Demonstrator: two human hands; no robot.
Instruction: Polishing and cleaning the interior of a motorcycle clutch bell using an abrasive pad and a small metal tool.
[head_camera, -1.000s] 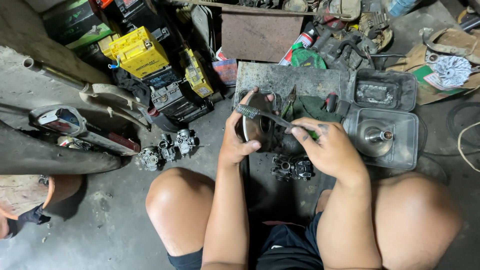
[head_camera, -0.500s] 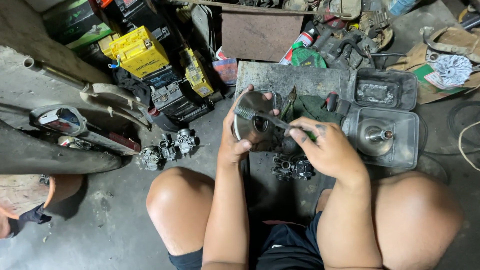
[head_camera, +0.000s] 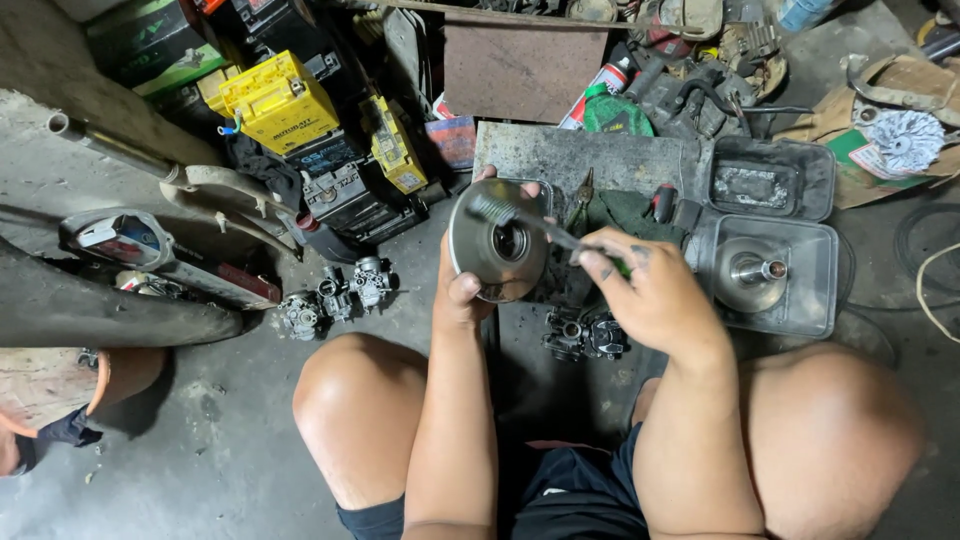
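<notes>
My left hand (head_camera: 462, 285) grips a round grey metal pulley disc (head_camera: 497, 243) and holds it upright, its hollow face turned toward me. A small dark brush (head_camera: 520, 218) is pinched in my right hand (head_camera: 650, 295), and its bristle end rests on the upper left of the disc's face. Both hands hover above my knees, over a dirty metal plate (head_camera: 580, 160) on the floor.
A black tray (head_camera: 810, 300) with a cone-shaped pulley half (head_camera: 750, 270) lies to the right, another tray (head_camera: 770, 180) behind it. Carburettors (head_camera: 335, 295) lie left on the concrete, another (head_camera: 585, 335) below my hands. Yellow and black batteries (head_camera: 285, 105) stand at the back left.
My left hand has tilted the disc up and turned its face toward me. The brush has moved across the face to its upper left.
</notes>
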